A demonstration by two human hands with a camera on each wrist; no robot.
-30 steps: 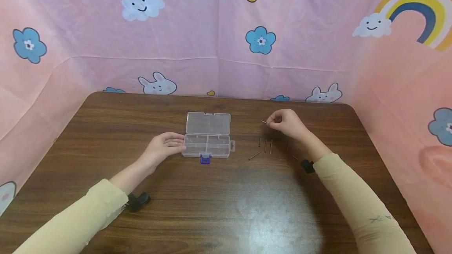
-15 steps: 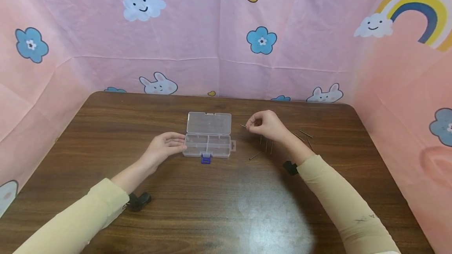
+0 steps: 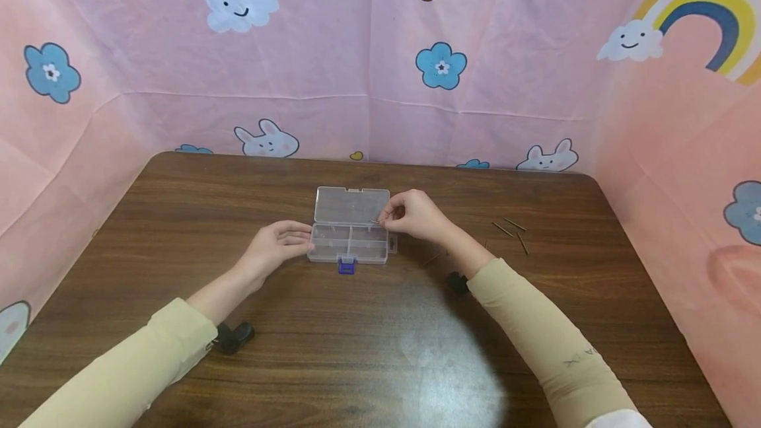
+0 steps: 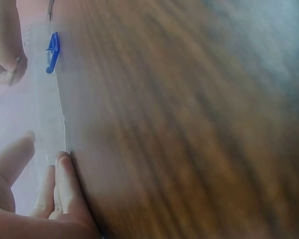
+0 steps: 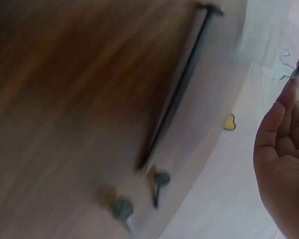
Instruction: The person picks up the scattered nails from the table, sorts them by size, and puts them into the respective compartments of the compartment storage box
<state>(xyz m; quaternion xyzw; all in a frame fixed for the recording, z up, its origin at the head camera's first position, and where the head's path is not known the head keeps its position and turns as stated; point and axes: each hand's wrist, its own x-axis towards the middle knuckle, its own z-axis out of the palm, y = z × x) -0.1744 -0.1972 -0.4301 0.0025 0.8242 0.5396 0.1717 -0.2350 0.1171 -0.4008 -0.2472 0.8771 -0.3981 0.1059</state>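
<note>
A slim nail (image 3: 374,221) is pinched between the thumb and fingertips of the right hand (image 3: 413,213), and in the head view it is seen across the hinge edge of a clear plastic box (image 3: 368,259), toward its right end; how high it is held cannot be told. The lid (image 3: 351,206) is folded back behind the box, and a blue clasp (image 3: 347,266) is seen at the middle of the front side. A clear hanging tab (image 3: 393,244) is seen at the right end. The left end is touched by the left hand (image 3: 276,246), whose fingers are held nearly straight.

To the right, three loose nails (image 3: 522,244) are grouped on the brown wood-grain bench (image 3: 333,335). Others are partly covered by the right forearm in the head view; from the right wrist, one long flat-headed nail (image 5: 179,89) is seen lying on the bench, with two blurred nail heads (image 5: 162,178) near its end. Both arms are covered by pale sleeves (image 3: 529,329). The bench is backed by a pink cloth (image 3: 333,71) printed with rainbows, clouds, flowers and rabbits.
</note>
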